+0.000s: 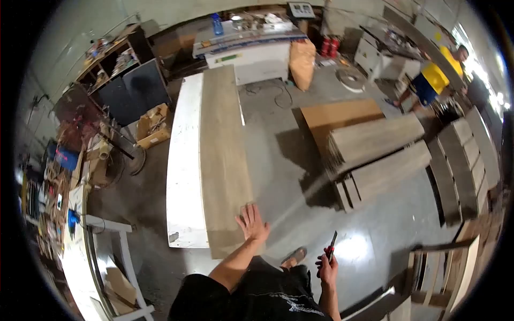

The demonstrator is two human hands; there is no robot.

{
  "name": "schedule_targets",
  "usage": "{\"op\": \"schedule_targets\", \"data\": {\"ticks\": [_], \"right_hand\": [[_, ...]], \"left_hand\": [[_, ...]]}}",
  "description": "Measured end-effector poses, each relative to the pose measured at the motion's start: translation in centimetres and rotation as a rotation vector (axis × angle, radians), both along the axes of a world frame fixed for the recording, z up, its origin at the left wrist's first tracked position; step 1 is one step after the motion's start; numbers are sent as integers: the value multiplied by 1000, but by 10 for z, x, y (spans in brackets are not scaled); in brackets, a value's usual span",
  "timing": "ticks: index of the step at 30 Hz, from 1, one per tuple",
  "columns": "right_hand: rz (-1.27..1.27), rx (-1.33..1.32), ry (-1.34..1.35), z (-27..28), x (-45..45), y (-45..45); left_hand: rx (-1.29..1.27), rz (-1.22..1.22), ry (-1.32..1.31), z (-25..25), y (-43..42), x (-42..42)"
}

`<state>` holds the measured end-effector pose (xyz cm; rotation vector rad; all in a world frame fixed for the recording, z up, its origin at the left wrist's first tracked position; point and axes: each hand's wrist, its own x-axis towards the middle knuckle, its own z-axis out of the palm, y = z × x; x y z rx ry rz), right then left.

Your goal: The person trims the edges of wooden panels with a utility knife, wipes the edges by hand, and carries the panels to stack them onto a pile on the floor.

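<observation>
A long wood-grain board lies lengthwise on a white work surface, its near end close to my body. My left hand rests flat on the board's near right edge with the fingers spread. My right hand is held out to the right, away from the board, with its fingers wrapped round a red and black knife. The knife's dark blade points up and away from me.
Stacks of wood-grain boards stand on the right, beside a brown cardboard sheet. A person in a yellow shirt is at the far right near a long plank. A cardboard box sits left, and a white frame stands lower left.
</observation>
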<state>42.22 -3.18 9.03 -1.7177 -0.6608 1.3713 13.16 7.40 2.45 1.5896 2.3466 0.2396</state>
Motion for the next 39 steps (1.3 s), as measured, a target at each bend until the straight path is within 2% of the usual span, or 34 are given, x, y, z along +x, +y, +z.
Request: {"op": "schedule_targets", "data": {"ticks": [3, 4, 8, 9, 12, 13, 15, 16, 17, 19, 20, 21, 23, 24, 25, 26, 27, 29, 30, 31, 32, 34, 35, 37, 38, 39], "right_hand": [[178, -48, -24, -8, 47, 50], [244, 16, -35, -21, 60, 66], [487, 120, -154, -41, 88, 153], [447, 164, -104, -27, 77, 174], [518, 183, -216, -19, 50, 237], [542, 185, -108, -3, 34, 252], [615, 301, -61, 14, 1, 279], [571, 354, -53, 3, -15, 291], [604, 543, -124, 17, -33, 297], [700, 624, -133, 8, -58, 313], [834, 578, -97, 9, -69, 321], [873, 519, -126, 34, -91, 315], [1017, 500, -147, 21, -113, 337], [1114, 547, -210, 7, -123, 358], [1172, 683, -254, 24, -140, 363], [1258, 694, -258, 40, -159, 372], [1339, 703, -258, 51, -181, 382], [1428, 930, -259, 62, -234, 399], [1583, 1012, -287, 75, -265, 412], [1732, 1094, -316, 91, -296, 416], [1809, 1298, -304, 110, -322, 410], [1922, 1721, -261, 144, -365, 398], [2024, 1675, -256, 153, -386, 392], [2242, 1571, -251, 160, -416, 383], [2235, 1648, -210, 158, -427, 383], [2227, 1729, -162, 157, -440, 383]], "left_hand": [[4, 112, 135, -6, 12, 15], [30, 156, 76, -4, 15, 15], [-7, 287, 209, -15, 20, 24], [-5, 294, 224, -13, 21, 25], [14, 291, 212, 3, 20, 26], [23, 299, 236, -4, 21, 26], [51, 319, 297, -24, 28, 24], [113, 337, 286, -27, 30, 23], [114, 334, 256, -23, 31, 22], [116, 337, 199, -8, 29, 22], [82, 320, 225, -12, 29, 23], [38, 305, 255, -17, 29, 21], [-53, 272, 250, -14, 22, 19], [-88, 258, 215, -2, 22, 15], [-119, 241, 175, 16, 19, 12], [-100, 253, 92, 55, 9, 9], [-45, 276, 8, 67, 3, 4], [76, 301, -143, 85, -9, -10], [126, 309, -133, 113, -20, -15], [187, 434, -450, 128, -29, -25], [255, 552, -767, 141, -36, -35], [463, 542, -450, 159, -56, -35], [285, 670, -690, 239, -69, -38], [402, 743, -500, 196, -84, -50], [398, 804, -486, 190, -89, -55], [431, 866, -358, 198, -92, -51]]}}
